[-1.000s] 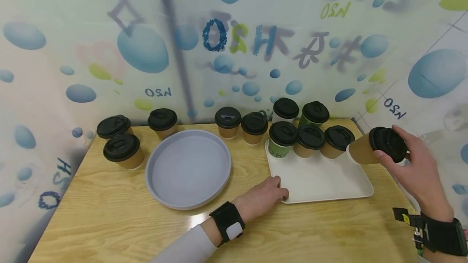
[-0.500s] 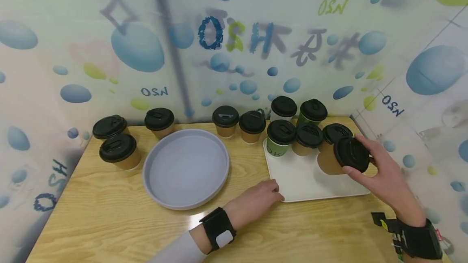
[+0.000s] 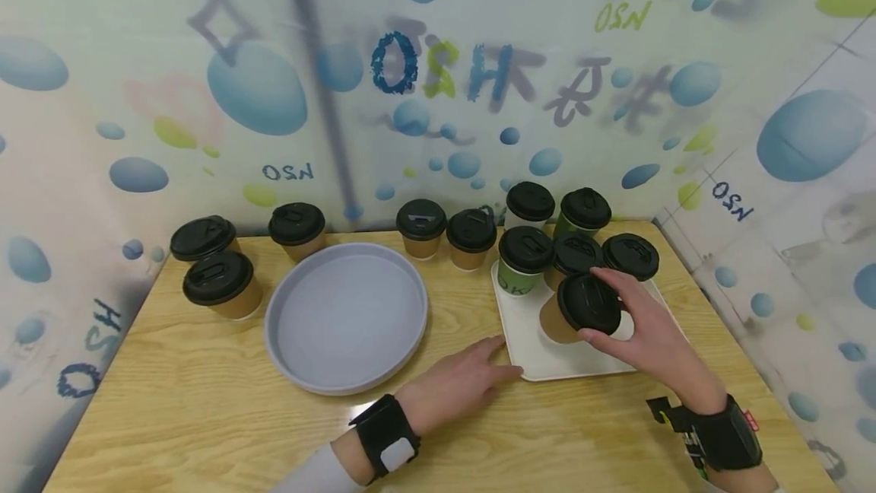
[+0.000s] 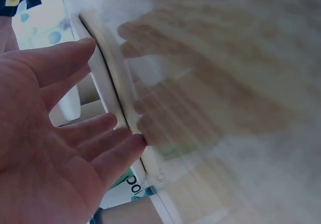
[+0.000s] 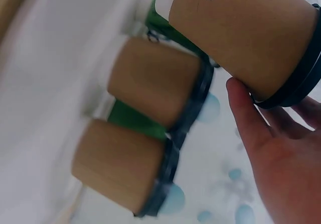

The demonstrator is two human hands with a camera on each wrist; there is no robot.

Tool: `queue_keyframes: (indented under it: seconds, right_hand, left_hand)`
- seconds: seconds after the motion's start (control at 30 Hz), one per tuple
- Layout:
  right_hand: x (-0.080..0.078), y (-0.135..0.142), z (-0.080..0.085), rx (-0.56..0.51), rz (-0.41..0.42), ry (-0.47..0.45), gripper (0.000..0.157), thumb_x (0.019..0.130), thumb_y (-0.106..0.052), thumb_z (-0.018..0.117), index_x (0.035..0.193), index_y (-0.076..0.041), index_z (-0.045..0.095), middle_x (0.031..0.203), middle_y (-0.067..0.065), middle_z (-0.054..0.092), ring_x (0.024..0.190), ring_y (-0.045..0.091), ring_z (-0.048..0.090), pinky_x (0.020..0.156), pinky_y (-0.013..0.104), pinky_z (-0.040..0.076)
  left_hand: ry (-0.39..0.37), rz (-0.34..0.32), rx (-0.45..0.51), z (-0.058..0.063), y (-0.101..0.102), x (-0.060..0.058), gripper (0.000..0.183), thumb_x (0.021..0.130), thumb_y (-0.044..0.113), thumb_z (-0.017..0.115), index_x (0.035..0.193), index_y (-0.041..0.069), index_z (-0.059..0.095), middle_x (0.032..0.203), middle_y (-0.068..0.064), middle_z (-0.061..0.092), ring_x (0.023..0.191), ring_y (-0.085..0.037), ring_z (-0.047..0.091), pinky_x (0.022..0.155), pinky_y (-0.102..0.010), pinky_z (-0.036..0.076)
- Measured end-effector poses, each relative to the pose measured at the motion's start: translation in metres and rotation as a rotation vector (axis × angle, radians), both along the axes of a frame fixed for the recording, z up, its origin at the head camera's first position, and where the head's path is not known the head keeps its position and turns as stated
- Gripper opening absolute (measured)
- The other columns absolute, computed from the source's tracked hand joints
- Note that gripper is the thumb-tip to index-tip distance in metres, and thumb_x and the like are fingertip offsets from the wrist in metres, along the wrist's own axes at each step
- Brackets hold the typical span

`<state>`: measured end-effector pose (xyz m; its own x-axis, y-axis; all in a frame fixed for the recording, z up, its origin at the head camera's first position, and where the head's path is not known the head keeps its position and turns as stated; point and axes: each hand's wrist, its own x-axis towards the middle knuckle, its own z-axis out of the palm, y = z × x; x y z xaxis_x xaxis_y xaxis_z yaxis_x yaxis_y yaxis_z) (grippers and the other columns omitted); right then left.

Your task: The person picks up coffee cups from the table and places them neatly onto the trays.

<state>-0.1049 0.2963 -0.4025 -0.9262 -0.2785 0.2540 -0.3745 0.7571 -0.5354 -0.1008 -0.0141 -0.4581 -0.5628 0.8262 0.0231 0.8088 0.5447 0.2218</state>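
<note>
My right hand (image 3: pixel 653 333) grips a brown paper coffee cup (image 3: pixel 560 319) by its black lid, tilted close over the front of the white rectangular tray (image 3: pixel 575 364). In the right wrist view the held cup (image 5: pixel 241 33) shows its brown side, with two more brown cups beyond it. My left hand (image 3: pixel 458 386) lies at the tray's front left corner, fingers extended and touching the edge. In the left wrist view its fingers (image 4: pixel 120 153) are spread along the tray rim. A green cup (image 3: pixel 518 280) and two brown-cup lids (image 3: pixel 631 256) line the tray's back edge.
A round grey-blue tray (image 3: pixel 345 318) sits left of centre. Lidded brown cups stand behind and left of it, including one cup (image 3: pixel 239 299) at the left. Two cups (image 3: pixel 530 204) stand behind the white tray. A patterned wall covering (image 3: pixel 438 120) rises behind the table.
My right hand has carried the cup leftward from beyond the tray's right side to over its front middle. My left fingers have straightened at the tray corner.
</note>
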Motion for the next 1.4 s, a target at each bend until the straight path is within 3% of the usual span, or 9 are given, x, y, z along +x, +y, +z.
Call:
queue_keyframes:
  seconds: [0.13, 0.3, 0.7, 1.4]
  right_hand:
    - [-0.005, -0.011, -0.011, 0.016, 0.034, -0.011, 0.086, 0.085, -0.029, 0.087, 0.156, -0.009, 0.042, 0.152, 0.019, 0.043, 0.132, 0.042, 0.050, 0.095, 0.060, 0.050]
    - [-0.012, -0.024, -0.022, 0.017, 0.052, -0.021, 0.087, 0.086, -0.033, 0.086, 0.156, -0.008, 0.042, 0.151, 0.017, 0.043, 0.133, 0.042, 0.049, 0.099, 0.067, 0.045]
    - [-0.012, -0.034, -0.029, 0.031, 0.040, -0.023, 0.087, 0.086, -0.037, 0.085, 0.157, -0.008, 0.042, 0.151, 0.018, 0.044, 0.135, 0.043, 0.048, 0.100, 0.066, 0.045]
    - [-0.011, -0.040, -0.029, 0.063, 0.052, 0.011, 0.093, 0.083, -0.043, 0.087, 0.157, -0.010, 0.041, 0.156, 0.015, 0.041, 0.139, 0.039, 0.046, 0.100, 0.062, 0.048]
  left_hand:
    - [-0.017, -0.003, 0.000, -0.002, -0.004, -0.002, 0.046, 0.100, 0.019, 0.071, 0.143, 0.029, 0.063, 0.155, -0.016, 0.046, 0.139, -0.030, 0.050, 0.108, -0.035, 0.048]
    - [-0.059, -0.013, -0.010, 0.000, -0.007, -0.004, 0.050, 0.099, 0.019, 0.073, 0.146, 0.029, 0.061, 0.158, -0.016, 0.043, 0.140, -0.030, 0.050, 0.112, -0.036, 0.044]
    - [-0.218, -0.025, -0.034, 0.002, -0.009, -0.010, 0.058, 0.098, 0.012, 0.071, 0.150, 0.031, 0.056, 0.165, -0.016, 0.033, 0.148, -0.033, 0.039, 0.118, -0.038, 0.036]
    - [-0.244, -0.016, 0.004, -0.002, -0.008, -0.010, 0.059, 0.097, 0.009, 0.070, 0.150, 0.032, 0.057, 0.165, -0.016, 0.034, 0.147, -0.036, 0.040, 0.117, -0.039, 0.037]
